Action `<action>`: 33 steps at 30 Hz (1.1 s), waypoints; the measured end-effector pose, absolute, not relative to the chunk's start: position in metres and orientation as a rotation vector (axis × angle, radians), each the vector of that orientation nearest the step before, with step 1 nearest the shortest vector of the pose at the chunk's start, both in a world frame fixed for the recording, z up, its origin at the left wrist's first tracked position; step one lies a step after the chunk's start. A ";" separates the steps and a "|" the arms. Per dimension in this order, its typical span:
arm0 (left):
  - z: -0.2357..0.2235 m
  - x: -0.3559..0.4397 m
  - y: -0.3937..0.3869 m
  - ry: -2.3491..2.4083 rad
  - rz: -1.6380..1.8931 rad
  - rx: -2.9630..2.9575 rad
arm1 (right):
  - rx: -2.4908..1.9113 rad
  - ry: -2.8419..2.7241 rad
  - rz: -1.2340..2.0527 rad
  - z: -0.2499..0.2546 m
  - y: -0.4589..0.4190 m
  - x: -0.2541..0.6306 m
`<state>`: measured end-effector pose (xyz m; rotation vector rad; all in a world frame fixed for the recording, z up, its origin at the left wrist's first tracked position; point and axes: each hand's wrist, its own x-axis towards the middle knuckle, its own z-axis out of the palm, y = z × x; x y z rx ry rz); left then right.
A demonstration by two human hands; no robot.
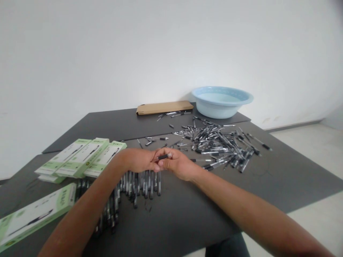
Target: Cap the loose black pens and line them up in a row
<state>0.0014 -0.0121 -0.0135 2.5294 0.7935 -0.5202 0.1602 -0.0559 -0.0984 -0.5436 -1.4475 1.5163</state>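
Both hands meet above the dark grey matte surface [187, 214]: the left hand [139, 160] and the right hand [178, 164] pinch a slim clear-and-black plastic pen [164, 156] between fingertips, held level. It looks light, stiff and smooth, likely to slip, so the black grip end seems the surest hold. A row of finished pens [139, 184] lies just below, a loose heap of pens [219, 144] to the right.

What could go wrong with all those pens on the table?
Loose pens lie scattered toward the table's right edge, so a few might roll off. The left hand and right hand hold one pen above the neat row of pens; a bumping forearm could scatter that row.
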 end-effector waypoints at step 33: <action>-0.012 -0.002 -0.009 1.011 -0.935 2.514 | -1.546 -2.752 -0.229 -0.093 0.040 0.204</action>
